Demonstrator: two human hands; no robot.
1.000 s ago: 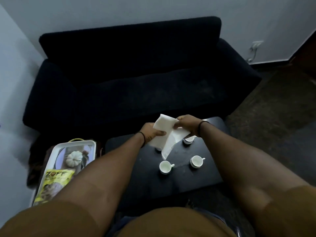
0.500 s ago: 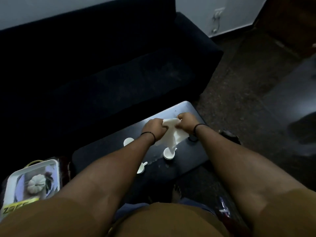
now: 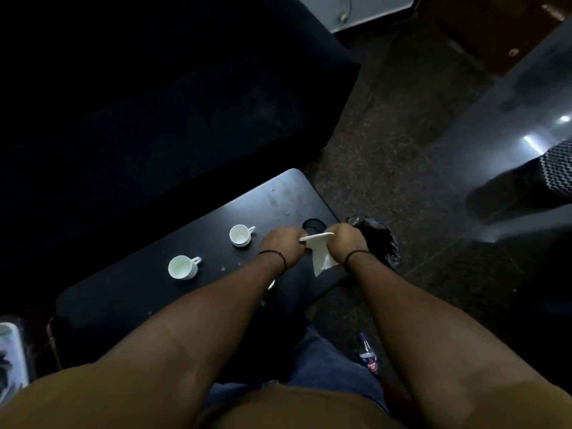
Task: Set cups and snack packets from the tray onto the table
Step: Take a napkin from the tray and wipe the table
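Observation:
Both my hands hold one white paper napkin over the right end of the small black table. My left hand grips its left edge, my right hand its right edge, and the rest hangs down between them. Two empty white cups stand on the table to the left: one cup near my left hand, another cup further left. A sliver of a third white piece shows under my left forearm. The white tray is barely in view at the left edge.
A dark sofa stands right behind the table. A black plastic bag lies on the floor at the table's right end. A small red and blue packet lies on the floor by my right leg. A dark round ring sits on the table.
The view has swung right and down, so the tray has slid almost out of sight. My hands have carried the napkin lower and toward the table's right end, near the black bag.

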